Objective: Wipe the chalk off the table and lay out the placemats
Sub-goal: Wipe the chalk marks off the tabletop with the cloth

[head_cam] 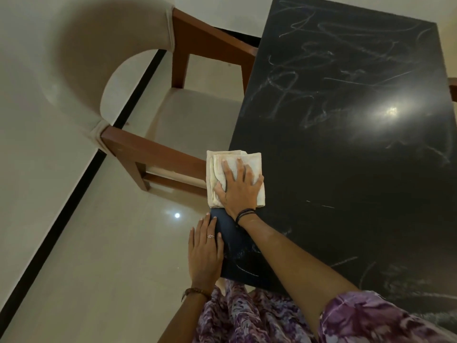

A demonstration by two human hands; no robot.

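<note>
A cushioned chair (173, 115) is seen up and left of the hands. The left hand (205, 253) is laid flat, fingers straight, on the worktop (346, 194) edge. Beyond it, the folded cloth (217, 169) is pressed down under the flat right hand (238, 189); chalk marks (309, 78) lie farther right.

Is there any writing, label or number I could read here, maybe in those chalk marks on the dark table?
None can be read.
Chalk marks on the table: loose scribbles and loops, no letter or number I can make out.
Folded cloth under the right hand: no label or print shows.
Chair: no tag or brand shows.
</note>
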